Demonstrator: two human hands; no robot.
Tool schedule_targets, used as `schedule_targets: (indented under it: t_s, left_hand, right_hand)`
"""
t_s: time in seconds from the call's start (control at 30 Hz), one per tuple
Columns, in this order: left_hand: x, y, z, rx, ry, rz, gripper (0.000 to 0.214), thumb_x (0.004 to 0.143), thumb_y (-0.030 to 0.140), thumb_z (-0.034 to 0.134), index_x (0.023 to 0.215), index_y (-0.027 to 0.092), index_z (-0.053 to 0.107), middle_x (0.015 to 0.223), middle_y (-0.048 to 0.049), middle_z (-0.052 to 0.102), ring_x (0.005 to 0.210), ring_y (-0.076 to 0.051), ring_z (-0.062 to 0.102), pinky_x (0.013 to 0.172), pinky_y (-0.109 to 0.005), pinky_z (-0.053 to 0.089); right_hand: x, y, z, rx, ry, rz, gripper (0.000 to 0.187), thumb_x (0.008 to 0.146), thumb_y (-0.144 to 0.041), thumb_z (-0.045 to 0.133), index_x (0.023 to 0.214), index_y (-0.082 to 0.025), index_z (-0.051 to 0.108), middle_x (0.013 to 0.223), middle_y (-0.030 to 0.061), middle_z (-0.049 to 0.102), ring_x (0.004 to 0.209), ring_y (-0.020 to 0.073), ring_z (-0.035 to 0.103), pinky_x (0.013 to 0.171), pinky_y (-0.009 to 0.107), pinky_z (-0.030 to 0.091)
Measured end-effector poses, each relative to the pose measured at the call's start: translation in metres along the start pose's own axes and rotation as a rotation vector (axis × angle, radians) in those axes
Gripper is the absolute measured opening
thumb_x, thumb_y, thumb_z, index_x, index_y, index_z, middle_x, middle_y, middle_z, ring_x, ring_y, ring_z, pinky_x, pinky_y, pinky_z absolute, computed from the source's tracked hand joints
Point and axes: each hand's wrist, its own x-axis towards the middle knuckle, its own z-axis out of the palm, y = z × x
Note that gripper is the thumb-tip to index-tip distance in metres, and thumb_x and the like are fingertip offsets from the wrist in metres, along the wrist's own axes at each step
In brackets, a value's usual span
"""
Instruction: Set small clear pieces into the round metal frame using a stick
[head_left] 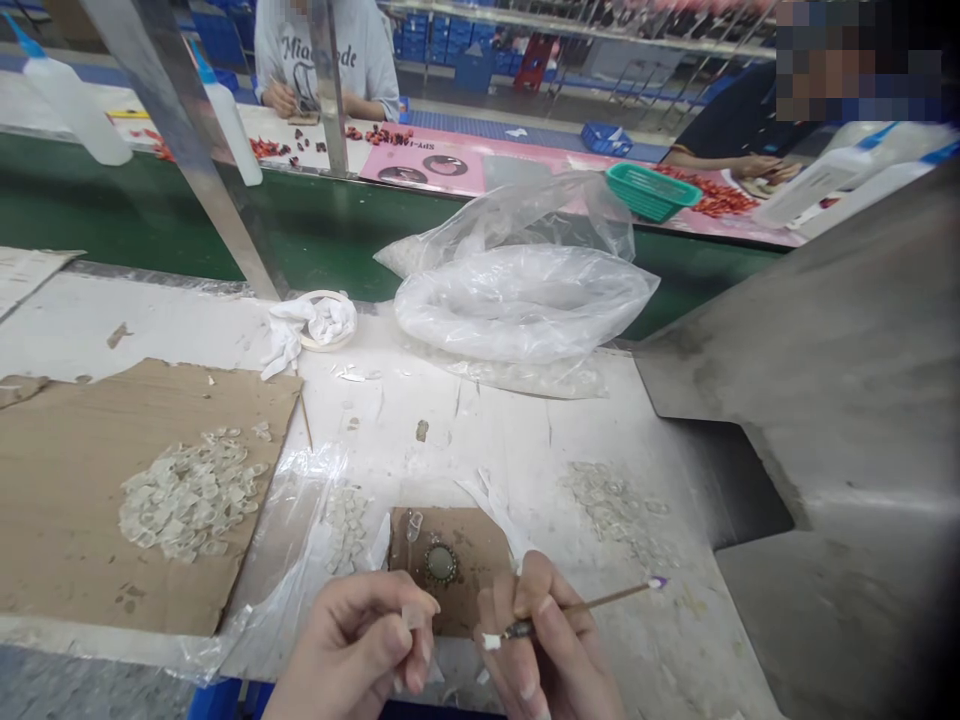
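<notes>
My left hand (pixel 360 640) is at the bottom centre, fingers pinched on a small clear plastic piece (pixel 412 615). My right hand (pixel 551 645) is beside it, closed on a thin wooden stick (pixel 600 601) with a purple tip pointing right and a white end pointing toward the left hand. Just beyond both hands a round ornate brooch-like piece (pixel 441 563) lies on a small brown card (pixel 465 560). A heap of clear plastic pieces (pixel 191 492) sits on a cardboard sheet (pixel 90 480) to the left.
A crumpled plastic bag (pixel 525 300) lies at the back of the white table, a white cloth on a tape roll (pixel 319 320) to its left. Loose clear pieces (pixel 615 505) scatter on the right. A grey metal structure (pixel 847 400) fills the right. Two people work across the green conveyor (pixel 150 215).
</notes>
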Motion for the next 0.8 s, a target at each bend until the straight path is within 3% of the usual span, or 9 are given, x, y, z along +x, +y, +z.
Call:
schedule_targets:
  t_s: [0.1, 0.23, 0.33, 0.43, 0.57, 0.67, 0.73, 0.8]
  left_hand:
    - [0.004, 0.002, -0.002, -0.118, -0.044, -0.130, 0.025, 0.062, 0.035, 0.097, 0.069, 0.016, 0.083, 0.055, 0.0015, 0.066, 0.045, 0.000, 0.057, 0.047, -0.008, 0.039]
    - [0.005, 0.004, -0.001, -0.185, -0.060, -0.210, 0.024, 0.062, 0.033, 0.097, 0.065, 0.016, 0.082, 0.054, 0.0013, 0.062, 0.045, 0.001, 0.054, 0.046, -0.008, 0.037]
    - [0.006, 0.005, -0.001, -0.212, -0.054, -0.232, 0.023, 0.063, 0.032, 0.097, 0.065, 0.015, 0.081, 0.055, 0.0010, 0.061, 0.045, 0.001, 0.053, 0.046, -0.008, 0.036]
    - [0.008, 0.005, -0.001, -0.207, -0.041, -0.217, 0.024, 0.060, 0.032, 0.099, 0.065, 0.016, 0.081, 0.056, 0.0017, 0.062, 0.045, 0.002, 0.052, 0.046, -0.007, 0.036]
    - [0.006, 0.001, -0.002, -0.148, -0.014, -0.165, 0.024, 0.057, 0.030, 0.099, 0.066, 0.016, 0.082, 0.054, 0.0026, 0.065, 0.045, 0.001, 0.055, 0.047, -0.008, 0.040]
    - [0.001, -0.003, -0.005, 0.037, 0.047, 0.037, 0.018, 0.063, 0.026, 0.097, 0.072, 0.017, 0.084, 0.062, 0.0004, 0.072, 0.057, -0.004, 0.064, 0.056, -0.009, 0.048]
    - [-0.001, -0.003, -0.009, 0.310, 0.084, 0.332, 0.009, 0.073, 0.018, 0.090, 0.080, 0.021, 0.084, 0.071, -0.0003, 0.075, 0.066, -0.008, 0.067, 0.063, -0.012, 0.053]
    - [-0.002, -0.001, -0.014, 0.600, 0.036, 0.603, 0.022, 0.079, 0.006, 0.080, 0.090, 0.025, 0.084, 0.076, 0.0002, 0.076, 0.068, -0.011, 0.068, 0.066, -0.014, 0.055]
  right_hand:
    - [-0.001, -0.002, -0.004, -0.105, 0.048, -0.046, 0.030, 0.089, -0.040, 0.074, 0.070, -0.022, 0.060, 0.049, -0.0071, 0.048, 0.044, 0.0084, 0.027, 0.049, 0.021, 0.029]
    - [-0.002, -0.002, -0.013, -0.414, 0.156, -0.170, 0.031, 0.087, -0.041, 0.077, 0.067, -0.022, 0.064, 0.057, -0.0027, 0.056, 0.053, 0.0122, 0.045, 0.051, 0.023, 0.034]
    - [-0.002, -0.002, -0.020, -0.605, 0.191, -0.227, 0.026, 0.088, -0.039, 0.075, 0.070, -0.022, 0.067, 0.061, -0.0024, 0.056, 0.055, 0.0130, 0.048, 0.053, 0.024, 0.038]
    - [0.001, -0.002, -0.028, -0.723, 0.163, -0.269, 0.021, 0.091, -0.033, 0.072, 0.074, -0.023, 0.067, 0.066, -0.0018, 0.059, 0.057, 0.0135, 0.052, 0.053, 0.023, 0.040]
    - [0.007, -0.002, -0.040, -1.047, 0.005, -0.387, 0.012, 0.092, -0.019, 0.066, 0.081, -0.023, 0.066, 0.073, 0.0004, 0.066, 0.066, 0.0166, 0.064, 0.059, 0.024, 0.049]
    - [0.010, 0.000, -0.049, -1.252, -0.117, -0.407, 0.011, 0.094, -0.016, 0.060, 0.086, -0.023, 0.063, 0.077, 0.0016, 0.068, 0.067, 0.0172, 0.066, 0.060, 0.025, 0.051]
    - [0.010, 0.002, -0.054, -1.339, -0.173, -0.393, 0.013, 0.096, -0.016, 0.056, 0.087, -0.023, 0.061, 0.076, 0.0015, 0.066, 0.064, 0.0168, 0.064, 0.057, 0.025, 0.050]
    - [0.010, 0.005, -0.058, -1.391, -0.213, -0.383, 0.015, 0.097, -0.015, 0.054, 0.085, -0.024, 0.059, 0.075, 0.0009, 0.063, 0.062, 0.0166, 0.062, 0.055, 0.025, 0.049]
